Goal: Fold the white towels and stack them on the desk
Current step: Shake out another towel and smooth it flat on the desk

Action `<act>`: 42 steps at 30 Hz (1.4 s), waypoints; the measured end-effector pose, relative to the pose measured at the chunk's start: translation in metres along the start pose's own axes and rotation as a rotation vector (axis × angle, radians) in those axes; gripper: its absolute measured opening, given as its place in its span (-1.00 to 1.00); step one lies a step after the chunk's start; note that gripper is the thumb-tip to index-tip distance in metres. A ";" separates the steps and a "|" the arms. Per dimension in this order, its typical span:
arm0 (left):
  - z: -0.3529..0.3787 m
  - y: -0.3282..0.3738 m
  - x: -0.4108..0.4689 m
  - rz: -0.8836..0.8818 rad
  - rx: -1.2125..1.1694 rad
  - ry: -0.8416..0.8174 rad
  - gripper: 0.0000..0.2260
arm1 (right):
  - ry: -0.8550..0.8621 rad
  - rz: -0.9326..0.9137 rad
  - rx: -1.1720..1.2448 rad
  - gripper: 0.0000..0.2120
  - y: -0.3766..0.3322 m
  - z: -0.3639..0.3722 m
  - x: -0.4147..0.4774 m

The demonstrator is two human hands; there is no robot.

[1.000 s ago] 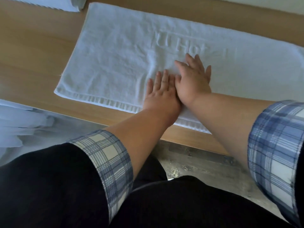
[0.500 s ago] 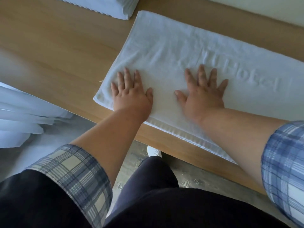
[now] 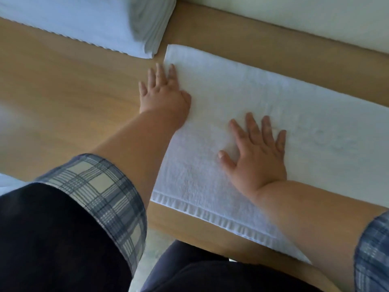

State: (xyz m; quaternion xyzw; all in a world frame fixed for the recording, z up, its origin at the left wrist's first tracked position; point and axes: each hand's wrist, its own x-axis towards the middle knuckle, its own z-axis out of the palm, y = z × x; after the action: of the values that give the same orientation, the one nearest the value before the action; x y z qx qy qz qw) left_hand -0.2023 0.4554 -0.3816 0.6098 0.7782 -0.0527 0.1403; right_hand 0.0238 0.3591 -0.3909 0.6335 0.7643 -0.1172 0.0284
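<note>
Straight and flat, gripping nothing, the fingers of the left hand rest across the left edge of a white towel, partly on the wooden counter. The right hand, spread wide, presses palm-down on the towel at centre frame. The towel lies spread toward the right edge; a stack of folded white towels sits upper left, near its corner.

From lying side by side a second ago, the left hand has slid across the towel to its left edge, outer fingers now over the tabletop, well apart from the right hand.
</note>
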 end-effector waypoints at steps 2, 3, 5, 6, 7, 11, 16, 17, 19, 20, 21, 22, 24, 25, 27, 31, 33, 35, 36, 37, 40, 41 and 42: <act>-0.007 0.006 0.013 -0.030 -0.001 0.060 -0.37 | 0.018 -0.014 0.017 -0.28 0.000 0.001 -0.003; -0.008 0.016 0.013 0.058 -0.012 0.105 -0.36 | 0.023 -0.015 0.028 -0.29 0.000 0.002 -0.003; -0.005 0.047 0.004 0.350 -0.051 0.098 -0.38 | 0.018 -0.005 0.045 -0.29 0.000 0.001 -0.003; 0.000 0.061 -0.001 0.464 -0.041 0.060 -0.41 | 0.005 0.004 0.053 -0.29 0.000 0.000 -0.002; 0.004 0.072 -0.005 0.512 -0.013 0.026 -0.44 | -0.009 0.013 0.067 -0.28 0.000 -0.002 -0.001; 0.006 0.082 -0.008 0.350 0.062 -0.012 -0.39 | -0.064 0.044 0.197 -0.27 0.008 -0.014 0.005; 0.012 0.113 -0.041 0.428 0.039 -0.033 -0.38 | -0.086 0.098 0.177 -0.34 0.089 -0.036 0.004; 0.016 0.125 -0.051 0.460 0.048 -0.044 -0.38 | -0.093 0.154 0.161 -0.35 0.118 -0.040 0.001; 0.028 0.153 -0.072 0.511 0.069 -0.060 -0.37 | -0.122 0.273 0.134 -0.34 0.178 -0.046 -0.005; 0.035 0.169 -0.081 0.534 0.083 -0.061 -0.36 | -0.138 0.321 0.116 -0.33 0.207 -0.049 -0.010; 0.041 0.186 -0.091 0.557 0.095 -0.060 -0.35 | -0.151 0.356 0.093 -0.31 0.235 -0.051 -0.016; 0.048 0.203 -0.099 0.578 0.106 -0.059 -0.34 | -0.160 0.378 0.069 -0.30 0.261 -0.052 -0.022; 0.058 0.239 -0.113 0.601 0.116 -0.060 -0.32 | -0.167 0.402 0.041 -0.28 0.308 -0.055 -0.034; 0.063 0.257 -0.120 0.603 0.116 -0.060 -0.32 | -0.169 0.403 0.033 -0.27 0.329 -0.056 -0.040; 0.071 0.293 -0.134 0.589 0.127 -0.060 -0.31 | -0.173 0.377 0.018 -0.26 0.365 -0.057 -0.050; 0.088 0.367 -0.171 0.527 0.135 -0.070 -0.31 | -0.165 0.308 0.016 -0.24 0.418 -0.061 -0.071; 0.098 0.400 -0.195 0.535 0.125 -0.087 -0.32 | -0.169 0.338 0.094 -0.23 0.436 -0.065 -0.078; 0.107 0.426 -0.221 0.592 0.129 -0.114 -0.33 | -0.186 0.423 0.240 -0.19 0.448 -0.074 -0.085; 0.110 0.436 -0.235 0.631 0.144 -0.128 -0.33 | -0.182 0.454 0.304 -0.18 0.452 -0.080 -0.089; 0.114 0.446 -0.249 0.672 0.163 -0.144 -0.34 | -0.163 0.475 0.376 -0.18 0.454 -0.086 -0.095; 0.120 0.469 -0.283 0.814 0.235 -0.202 -0.35 | -0.086 0.604 0.710 -0.22 0.456 -0.102 -0.119; 0.120 0.475 -0.291 0.868 0.263 -0.222 -0.36 | -0.088 0.675 0.802 -0.23 0.456 -0.105 -0.125; 0.120 0.480 -0.296 0.924 0.286 -0.246 -0.36 | -0.113 0.756 0.877 -0.26 0.455 -0.108 -0.131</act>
State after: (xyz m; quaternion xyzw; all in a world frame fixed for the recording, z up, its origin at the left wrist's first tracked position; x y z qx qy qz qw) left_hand 0.3434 0.2689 -0.3696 0.8934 0.3892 -0.1627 0.1547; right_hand 0.5040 0.3336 -0.3262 0.8076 0.3624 -0.4382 -0.1562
